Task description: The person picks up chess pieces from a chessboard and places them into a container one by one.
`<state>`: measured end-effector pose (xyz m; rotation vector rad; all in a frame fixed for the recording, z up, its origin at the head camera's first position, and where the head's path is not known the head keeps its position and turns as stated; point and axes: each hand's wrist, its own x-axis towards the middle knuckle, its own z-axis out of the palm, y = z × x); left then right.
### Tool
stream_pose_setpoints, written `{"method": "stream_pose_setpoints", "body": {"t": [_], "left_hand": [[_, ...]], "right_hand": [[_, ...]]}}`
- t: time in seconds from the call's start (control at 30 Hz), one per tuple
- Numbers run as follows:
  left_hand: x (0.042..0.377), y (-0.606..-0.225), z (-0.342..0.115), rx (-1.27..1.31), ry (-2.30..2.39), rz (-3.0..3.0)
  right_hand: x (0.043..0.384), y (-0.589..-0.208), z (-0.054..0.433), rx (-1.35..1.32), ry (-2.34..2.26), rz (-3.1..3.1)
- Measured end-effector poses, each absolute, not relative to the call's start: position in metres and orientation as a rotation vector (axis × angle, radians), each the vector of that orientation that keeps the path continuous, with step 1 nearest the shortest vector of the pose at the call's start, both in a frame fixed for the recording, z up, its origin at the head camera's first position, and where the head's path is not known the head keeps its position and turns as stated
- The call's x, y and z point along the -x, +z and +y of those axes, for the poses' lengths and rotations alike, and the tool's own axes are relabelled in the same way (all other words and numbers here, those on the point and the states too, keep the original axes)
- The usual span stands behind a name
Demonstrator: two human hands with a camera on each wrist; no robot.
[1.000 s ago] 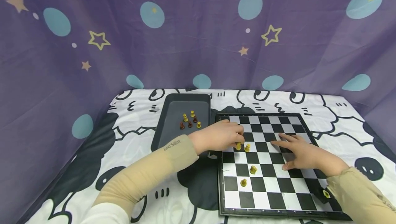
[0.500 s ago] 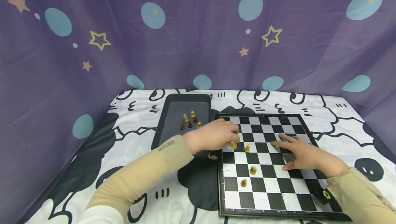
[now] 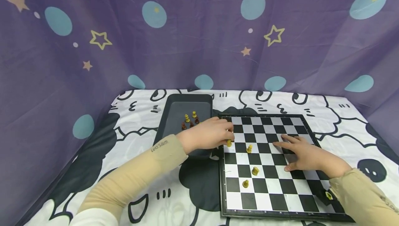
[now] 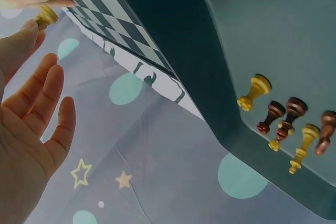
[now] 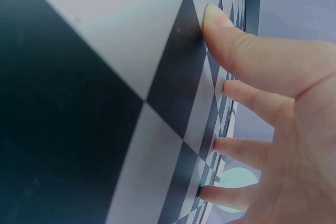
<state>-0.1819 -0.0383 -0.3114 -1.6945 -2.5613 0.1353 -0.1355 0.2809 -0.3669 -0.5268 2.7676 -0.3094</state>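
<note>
My left hand (image 3: 209, 133) pinches a yellow chess piece (image 4: 46, 17) between thumb and forefinger, over the left edge of the chessboard (image 3: 274, 188). In the left wrist view its other fingers spread away from the piece, whose upper part is hidden by the grip. Another yellow chess piece (image 3: 249, 148) stands on the board just right of that hand. Two more, a far one (image 3: 255, 171) and a near one (image 3: 245, 183), stand closer to the front. My right hand (image 3: 303, 155) rests on the board's right side, fingers spread, its fingertips touching the squares and holding nothing.
A dark grey tray (image 3: 166, 115) lies left of the board, with several yellow and brown chess pieces (image 4: 254, 92) upright in it. By the right sleeve, a small black object with a yellow part (image 3: 328, 196) sits at the board's front right corner. A purple curtain (image 3: 199, 45) hangs behind.
My left hand has lifted the yellow chess piece and carried it left, from beside the standing piece to the board's left edge. The right hand stays in place.
</note>
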Motion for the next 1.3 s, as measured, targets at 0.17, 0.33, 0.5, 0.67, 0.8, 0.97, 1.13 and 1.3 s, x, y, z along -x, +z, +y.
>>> {"method": "stream_pose_setpoints", "body": {"t": [0.17,0.33,0.5,0.67,0.8,0.97,1.13,1.3], "left_hand": [[0.182,-0.309,-0.044,1.682,0.14,-2.568],[0.183,-0.305,-0.049,1.668,0.125,-2.559],[0.183,-0.301,-0.057,1.652,0.109,-2.568],[0.185,-0.298,-0.066,1.627,0.092,-2.575],[0.187,-0.294,-0.073,1.593,0.098,-2.576],[0.191,-0.292,-0.083,1.55,0.098,-2.592],[0.196,-0.292,-0.094,1.508,0.072,-2.602],[0.201,-0.294,-0.104,1.471,0.051,-2.618]], "right_hand": [[0.135,-0.367,0.281,0.527,-0.314,2.767],[0.136,-0.367,0.281,0.536,-0.313,2.769],[0.136,-0.366,0.282,0.542,-0.31,2.768],[0.136,-0.366,0.281,0.537,-0.316,2.765],[0.136,-0.366,0.28,0.535,-0.319,2.761],[0.136,-0.367,0.28,0.535,-0.31,2.765],[0.136,-0.366,0.279,0.54,-0.307,2.767],[0.136,-0.366,0.279,0.541,-0.302,2.774]]}}
